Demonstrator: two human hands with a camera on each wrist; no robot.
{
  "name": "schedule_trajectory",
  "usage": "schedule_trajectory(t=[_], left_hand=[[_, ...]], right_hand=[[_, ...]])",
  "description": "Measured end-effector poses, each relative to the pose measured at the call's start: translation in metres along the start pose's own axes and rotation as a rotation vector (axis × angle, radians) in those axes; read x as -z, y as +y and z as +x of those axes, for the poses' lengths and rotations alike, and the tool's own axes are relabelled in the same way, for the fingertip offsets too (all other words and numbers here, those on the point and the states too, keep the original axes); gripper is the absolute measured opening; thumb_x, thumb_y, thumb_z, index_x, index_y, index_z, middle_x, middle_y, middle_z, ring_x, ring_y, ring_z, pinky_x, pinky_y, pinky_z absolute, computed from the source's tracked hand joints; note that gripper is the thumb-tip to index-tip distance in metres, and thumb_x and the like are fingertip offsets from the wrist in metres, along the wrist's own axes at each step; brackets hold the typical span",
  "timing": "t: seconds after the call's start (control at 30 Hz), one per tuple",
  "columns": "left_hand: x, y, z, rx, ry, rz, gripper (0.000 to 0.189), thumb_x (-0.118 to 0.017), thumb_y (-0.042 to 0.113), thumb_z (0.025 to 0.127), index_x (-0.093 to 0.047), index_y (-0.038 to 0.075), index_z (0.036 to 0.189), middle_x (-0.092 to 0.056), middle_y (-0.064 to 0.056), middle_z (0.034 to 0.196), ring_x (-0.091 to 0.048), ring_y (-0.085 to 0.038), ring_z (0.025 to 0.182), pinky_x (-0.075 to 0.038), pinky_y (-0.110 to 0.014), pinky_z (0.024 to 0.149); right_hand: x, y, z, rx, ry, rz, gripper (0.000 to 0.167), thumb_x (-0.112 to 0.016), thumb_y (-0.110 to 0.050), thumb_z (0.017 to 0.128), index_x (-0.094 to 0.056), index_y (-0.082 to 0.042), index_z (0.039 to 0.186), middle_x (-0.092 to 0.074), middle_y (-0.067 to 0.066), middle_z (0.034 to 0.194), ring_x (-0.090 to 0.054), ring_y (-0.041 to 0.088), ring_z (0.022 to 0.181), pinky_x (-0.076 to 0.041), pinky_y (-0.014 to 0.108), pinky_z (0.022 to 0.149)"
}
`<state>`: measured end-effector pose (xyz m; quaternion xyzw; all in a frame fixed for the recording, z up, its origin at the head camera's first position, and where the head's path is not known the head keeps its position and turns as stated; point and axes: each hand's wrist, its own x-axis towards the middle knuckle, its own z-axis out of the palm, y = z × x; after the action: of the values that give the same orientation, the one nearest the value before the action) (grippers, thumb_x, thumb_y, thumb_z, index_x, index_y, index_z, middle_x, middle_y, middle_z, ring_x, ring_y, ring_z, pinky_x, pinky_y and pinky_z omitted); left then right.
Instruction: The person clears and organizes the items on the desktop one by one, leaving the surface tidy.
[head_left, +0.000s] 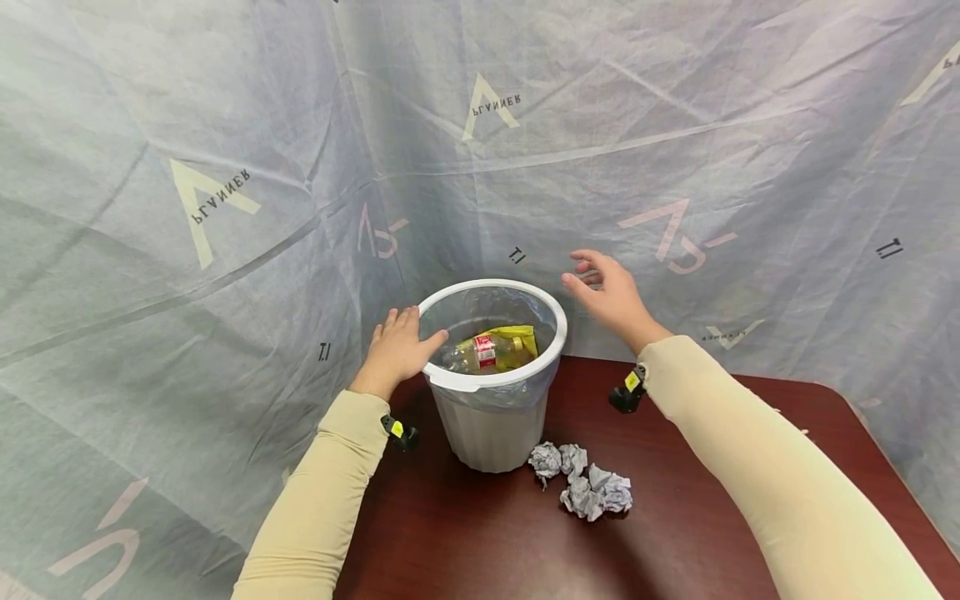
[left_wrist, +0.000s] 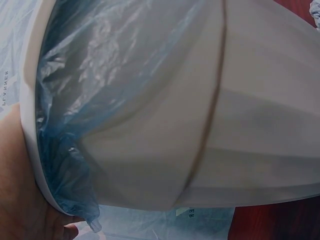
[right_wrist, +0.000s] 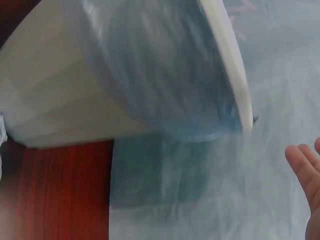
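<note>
Flanking one bin (head_left: 491, 429): two hands (head_left: 397, 350) (head_left: 611, 296)

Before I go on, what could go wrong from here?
The left hand touches the white rim of the bin while the right hand is off it, so a push might tip or slide it. Crumpled paper balls lie close beside it; if it shifts, it could knock them. The loose liner hangs outside below the rim and might get pulled.
</note>
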<state>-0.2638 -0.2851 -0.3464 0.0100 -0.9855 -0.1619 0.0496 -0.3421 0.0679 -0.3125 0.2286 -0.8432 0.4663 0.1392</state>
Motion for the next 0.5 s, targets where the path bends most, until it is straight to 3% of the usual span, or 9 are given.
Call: schedule_trajectory(t=[0.27, 0.5], left_hand=[[0.0, 0.001, 0.001, -0.008, 0.003, 0.015, 0.093, -0.038, 0.065, 0.099, -0.016, -0.001, 0.161, -0.021, -0.022, 0.165, -0.002, -0.04, 0.155, -0.006, -0.061, 0.121], [0.001, 0.001, 0.0, -0.004, -0.002, 0.01, 0.092, -0.039, 0.064, 0.1, -0.016, 0.0, 0.161, -0.02, -0.021, 0.166, -0.002, -0.039, 0.155, -0.006, -0.061, 0.121]], right_hand=[[0.027, 0.046, -0.03, -0.117, 0.033, 0.007, 0.064, -0.061, -0.055, 0.096, -0.05, -0.02, 0.148, -0.056, 0.014, 0.134, -0.057, 0.036, 0.122, -0.049, 0.056, 0.095], [0.034, 0.092, -0.073, -0.166, 0.003, 0.067, 0.065, -0.061, -0.049, 0.099, -0.044, -0.015, 0.152, -0.051, 0.019, 0.144, -0.048, 0.042, 0.133, -0.042, 0.062, 0.103]])
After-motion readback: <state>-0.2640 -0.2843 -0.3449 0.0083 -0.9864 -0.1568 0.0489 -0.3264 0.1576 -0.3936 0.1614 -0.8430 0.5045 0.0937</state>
